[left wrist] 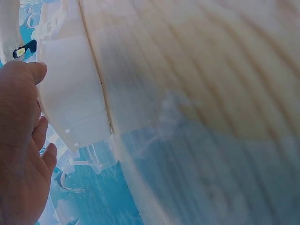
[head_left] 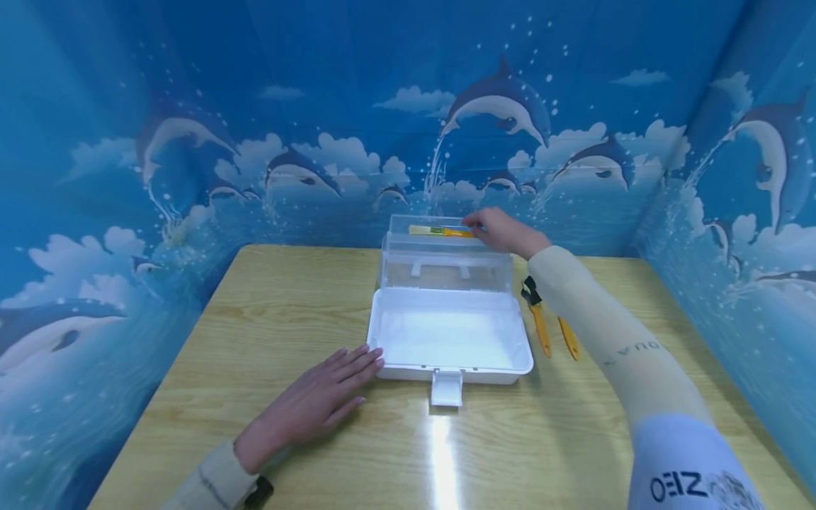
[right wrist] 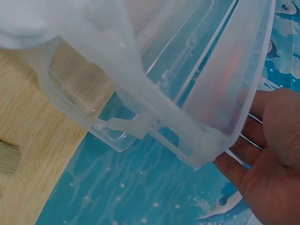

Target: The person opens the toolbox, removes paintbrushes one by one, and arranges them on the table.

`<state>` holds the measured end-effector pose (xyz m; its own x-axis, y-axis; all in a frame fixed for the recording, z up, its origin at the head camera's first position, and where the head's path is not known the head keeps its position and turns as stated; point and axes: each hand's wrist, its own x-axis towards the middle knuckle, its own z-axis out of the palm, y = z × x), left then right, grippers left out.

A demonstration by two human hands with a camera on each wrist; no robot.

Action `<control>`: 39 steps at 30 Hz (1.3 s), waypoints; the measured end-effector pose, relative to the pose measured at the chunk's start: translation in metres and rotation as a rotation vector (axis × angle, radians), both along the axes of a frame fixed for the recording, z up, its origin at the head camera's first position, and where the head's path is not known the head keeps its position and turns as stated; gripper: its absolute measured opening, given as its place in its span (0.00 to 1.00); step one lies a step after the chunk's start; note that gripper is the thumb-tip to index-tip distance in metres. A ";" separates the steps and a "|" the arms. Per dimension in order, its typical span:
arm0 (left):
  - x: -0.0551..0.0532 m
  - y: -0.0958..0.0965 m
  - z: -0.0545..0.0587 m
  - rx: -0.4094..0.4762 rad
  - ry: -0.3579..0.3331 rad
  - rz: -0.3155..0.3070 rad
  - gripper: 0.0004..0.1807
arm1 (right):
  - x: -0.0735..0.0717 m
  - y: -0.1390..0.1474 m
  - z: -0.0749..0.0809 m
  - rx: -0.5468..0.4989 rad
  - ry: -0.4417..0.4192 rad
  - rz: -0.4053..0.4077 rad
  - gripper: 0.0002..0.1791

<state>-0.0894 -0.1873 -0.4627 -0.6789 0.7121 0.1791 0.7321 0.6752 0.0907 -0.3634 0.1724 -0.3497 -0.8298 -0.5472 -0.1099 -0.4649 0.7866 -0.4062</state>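
A white plastic box [head_left: 446,333] stands with its translucent lid [head_left: 446,273] tipped back. Inside the raised clear compartment [head_left: 408,221] at the back lies a paintbrush [head_left: 440,231] with pale bristles and a yellow-orange handle. My right hand [head_left: 500,232] pinches the handle's end at the compartment's right side. In the right wrist view, the right hand's fingers [right wrist: 234,168] are against the compartment's end, and the handle is an orange blur through the plastic. My left hand [head_left: 325,397] lies with straight fingers, its fingertips touching the box's front left corner.
Two orange-handled brushes, the nearer one [head_left: 540,329] and another [head_left: 567,338] partly under the right forearm, lie right of the box. The front latch [head_left: 446,388] hangs down toward the wooden table [head_left: 306,297]. A dolphin-print curtain [head_left: 357,85] encloses the back and sides.
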 end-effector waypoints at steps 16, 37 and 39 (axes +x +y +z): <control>-0.001 0.000 0.001 -0.014 -0.027 0.001 0.35 | -0.012 -0.013 0.002 0.055 -0.005 0.016 0.17; 0.000 0.000 0.002 0.010 0.004 -0.023 0.35 | -0.012 -0.024 0.002 0.157 0.089 0.057 0.13; 0.000 0.000 0.002 0.018 0.013 -0.029 0.35 | -0.013 -0.025 0.001 0.164 0.087 0.061 0.13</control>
<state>-0.0895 -0.1872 -0.4604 -0.6558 0.7278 0.2006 0.7523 0.6522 0.0931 -0.3760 0.1477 -0.3488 -0.8060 -0.5772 -0.1309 -0.5414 0.8084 -0.2313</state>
